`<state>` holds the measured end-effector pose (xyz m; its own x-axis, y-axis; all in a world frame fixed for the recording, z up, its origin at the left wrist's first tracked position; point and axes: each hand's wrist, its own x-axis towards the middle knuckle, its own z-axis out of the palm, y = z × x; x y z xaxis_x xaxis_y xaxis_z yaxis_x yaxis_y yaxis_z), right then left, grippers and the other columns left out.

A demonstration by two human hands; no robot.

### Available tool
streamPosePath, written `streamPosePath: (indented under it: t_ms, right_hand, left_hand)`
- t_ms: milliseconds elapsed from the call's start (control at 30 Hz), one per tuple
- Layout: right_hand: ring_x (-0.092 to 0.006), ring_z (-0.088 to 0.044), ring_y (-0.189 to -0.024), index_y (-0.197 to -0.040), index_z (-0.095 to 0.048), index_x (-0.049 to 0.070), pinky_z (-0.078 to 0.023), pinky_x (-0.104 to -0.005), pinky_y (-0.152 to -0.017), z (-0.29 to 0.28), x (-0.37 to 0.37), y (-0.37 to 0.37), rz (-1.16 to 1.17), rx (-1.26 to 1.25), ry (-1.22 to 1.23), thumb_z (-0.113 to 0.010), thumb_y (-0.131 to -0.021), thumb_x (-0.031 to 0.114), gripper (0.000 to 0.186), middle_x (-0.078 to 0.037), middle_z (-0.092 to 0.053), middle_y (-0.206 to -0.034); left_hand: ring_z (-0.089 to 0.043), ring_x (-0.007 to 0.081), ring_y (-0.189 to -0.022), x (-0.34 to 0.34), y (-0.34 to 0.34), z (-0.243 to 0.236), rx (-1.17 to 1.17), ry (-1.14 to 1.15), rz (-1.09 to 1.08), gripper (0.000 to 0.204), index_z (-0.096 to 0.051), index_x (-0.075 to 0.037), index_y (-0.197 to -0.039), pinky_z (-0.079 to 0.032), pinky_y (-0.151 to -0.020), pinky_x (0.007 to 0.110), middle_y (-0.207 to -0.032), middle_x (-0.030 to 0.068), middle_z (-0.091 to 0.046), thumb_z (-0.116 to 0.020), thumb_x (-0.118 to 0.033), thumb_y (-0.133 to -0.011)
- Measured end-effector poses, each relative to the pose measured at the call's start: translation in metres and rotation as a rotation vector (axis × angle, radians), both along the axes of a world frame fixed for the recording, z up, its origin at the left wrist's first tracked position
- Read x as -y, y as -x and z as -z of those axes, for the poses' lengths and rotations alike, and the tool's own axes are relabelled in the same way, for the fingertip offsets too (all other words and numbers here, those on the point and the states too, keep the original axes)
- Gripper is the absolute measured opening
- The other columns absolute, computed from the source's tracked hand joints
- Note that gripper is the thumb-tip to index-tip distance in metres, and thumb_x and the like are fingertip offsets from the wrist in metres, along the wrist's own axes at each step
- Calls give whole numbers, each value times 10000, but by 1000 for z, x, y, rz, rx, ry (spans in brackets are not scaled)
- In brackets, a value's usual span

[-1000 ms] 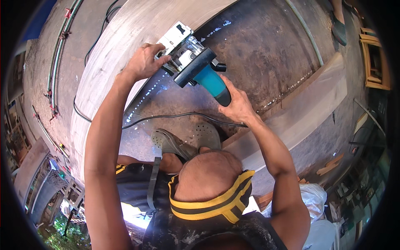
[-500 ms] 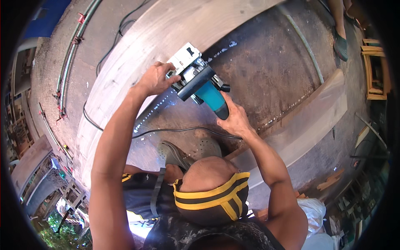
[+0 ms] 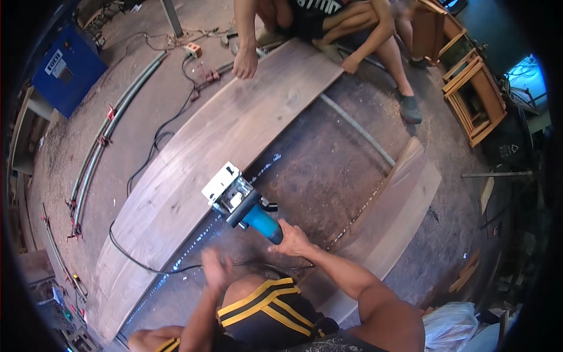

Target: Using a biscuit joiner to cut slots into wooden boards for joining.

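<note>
A teal and black power tool (image 3: 261,222) with a pale metal front plate sits at the near edge of a long wooden board (image 3: 164,182). My right hand (image 3: 290,239) grips the back of the tool's body. My left hand (image 3: 217,267) is smeared by motion below and left of the tool, apart from it, near the black cord (image 3: 135,257); its fingers are too blurred to read. A second wooden board (image 3: 399,229) lies to the right.
A co-worker crouches at the board's far end, one hand (image 3: 350,63) at its edge, another (image 3: 246,61) above it. Pipe clamps (image 3: 141,88) and cords lie along the left, beside a blue box (image 3: 67,79). Wooden frames (image 3: 472,97) stand upper right; plastic bags (image 3: 446,325) lie lower right.
My left hand has let go of the tool's front and moved down toward me. The view has shifted, revealing the co-worker at the board's far end. My right hand still holds the tool.
</note>
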<state>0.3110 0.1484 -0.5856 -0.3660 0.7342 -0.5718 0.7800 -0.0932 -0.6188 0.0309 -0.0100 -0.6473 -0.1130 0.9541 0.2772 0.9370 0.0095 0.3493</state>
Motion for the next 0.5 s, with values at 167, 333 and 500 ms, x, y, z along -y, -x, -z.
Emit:
streamPosePath:
  t_ms: [167,333,500]
  right_hand:
    - [-479,-663,-1101,-1299,-522,-12,-531,-515,-963,-28,-1,-10,5,48,46,-871,-708,417,810,-289,-702,-1119]
    - [-454,-664,-1135,-1305,-543,-18,-526,-496,-990,-39,11,-3,13,93,4,-868,-695,378,797,-296,-693,-1168]
    - [-442,-647,-1204,-1334,-558,-50,-520,-473,-1034,17,6,-1,-163,103,-361,-843,-713,366,800,-288,-679,-1246]
  left_hand:
    - [-616,404,-923,-33,-40,27,567,419,181,249,-628,-21,-1060,-494,-835,502,-1016,215,-658,-635,-234,-931]
    - [-624,378,-892,-132,-85,1,1137,551,131,243,-629,-37,-1046,-502,-818,491,-978,198,-667,-624,-251,-933]
    - [-633,351,-861,-153,-91,-22,1832,593,-191,238,-631,-53,-1033,-511,-800,479,-940,182,-676,-612,-269,-934]
